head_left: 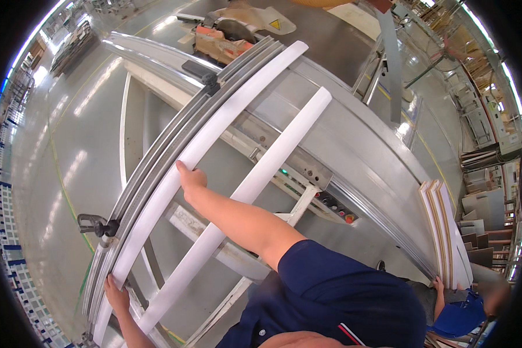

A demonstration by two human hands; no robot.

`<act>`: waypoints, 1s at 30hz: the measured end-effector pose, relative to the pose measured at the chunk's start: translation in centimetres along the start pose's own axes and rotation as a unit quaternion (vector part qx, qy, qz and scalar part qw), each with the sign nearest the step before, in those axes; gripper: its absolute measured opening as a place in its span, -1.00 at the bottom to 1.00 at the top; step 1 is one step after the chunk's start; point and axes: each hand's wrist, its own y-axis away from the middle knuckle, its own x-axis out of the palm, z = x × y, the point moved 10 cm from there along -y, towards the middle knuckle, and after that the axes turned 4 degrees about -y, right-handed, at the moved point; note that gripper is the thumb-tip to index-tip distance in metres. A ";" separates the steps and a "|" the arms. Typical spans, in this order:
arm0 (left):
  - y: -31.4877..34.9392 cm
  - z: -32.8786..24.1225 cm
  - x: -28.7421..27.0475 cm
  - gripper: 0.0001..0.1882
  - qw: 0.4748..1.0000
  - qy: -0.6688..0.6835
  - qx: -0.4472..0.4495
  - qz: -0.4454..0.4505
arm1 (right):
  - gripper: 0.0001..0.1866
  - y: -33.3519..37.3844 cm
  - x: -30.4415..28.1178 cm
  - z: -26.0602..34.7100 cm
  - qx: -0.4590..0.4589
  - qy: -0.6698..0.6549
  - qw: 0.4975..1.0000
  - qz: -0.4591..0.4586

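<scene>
A long white board strip (232, 113) lies along the grey metal fence (156, 153). My right hand (192, 181) is at the strip's near edge about midway along, one digit resting on its top and the others curled. Farther down the same strip, at its lower end, my left hand (117, 296) grips the edge, fingertips against the white surface. A second white strip (275, 153) runs parallel on my side, passing under my right forearm. Both strips span the machine's frame.
A sliding metal table (342, 130) extends right, with control buttons (336, 209) below. Black clamps (101, 226) sit on the fence. A circular saw blade (235, 30) with orange housing stands at the far side. At lower right, a co-worker (461, 313) touches stacked white boards (446, 232).
</scene>
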 end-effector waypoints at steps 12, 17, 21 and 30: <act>-2.2 -8.2 -0.6 -0.40 0.996 0.002 0.078 -0.044 | -0.25 -6.4 -6.6 7.0 -0.076 -0.120 0.986 -0.092; -3.5 -22.3 -5.9 -0.31 0.993 0.035 0.100 -0.052 | -0.39 3.3 -2.3 -1.1 0.048 -0.109 0.986 0.119; -7.3 -36.8 -8.2 -0.10 0.974 0.092 0.175 -0.111 | -0.50 6.4 2.1 -5.2 0.155 -0.201 0.915 0.314; -5.1 -26.9 -2.9 -0.13 0.991 0.101 0.065 -0.066 | -0.38 -8.2 -5.0 6.8 0.043 -0.219 0.967 0.125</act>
